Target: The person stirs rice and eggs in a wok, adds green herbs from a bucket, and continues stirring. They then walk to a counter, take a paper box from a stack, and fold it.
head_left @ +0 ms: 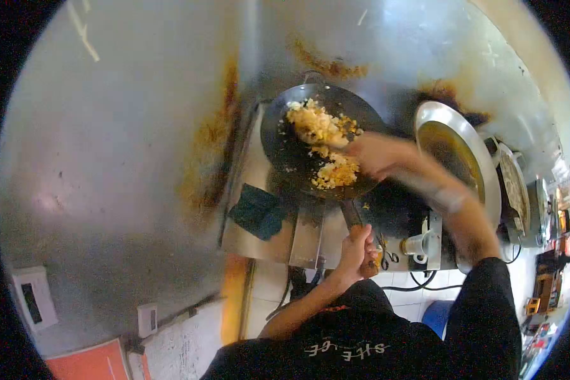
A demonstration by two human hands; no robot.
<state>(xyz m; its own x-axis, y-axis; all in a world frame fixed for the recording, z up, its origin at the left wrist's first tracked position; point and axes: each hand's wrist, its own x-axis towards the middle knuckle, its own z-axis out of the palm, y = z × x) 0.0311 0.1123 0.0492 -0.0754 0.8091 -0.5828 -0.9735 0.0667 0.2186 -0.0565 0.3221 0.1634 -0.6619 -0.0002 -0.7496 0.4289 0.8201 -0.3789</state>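
Note:
A dark wok [282, 158] sits on the stove with fried rice [320, 123] in it, heaped in two clumps of white and yellow grains. My left hand [359, 250] is wrapped around the wok's wooden handle [352, 215] on the near side. Over the right part of the wok, my right hand [373, 155] is closed and smeared by motion, right beside the rice. What it grips is hidden by the blur and the food.
A folded dark green cloth [256, 212] lies left of the handle. Scissors [387, 253] and a clear cup [416, 246] are at the counter's front edge. To the right stands a large metal pan [493, 190] holding brownish liquid. A stained metal wall [139, 126] rises behind and left.

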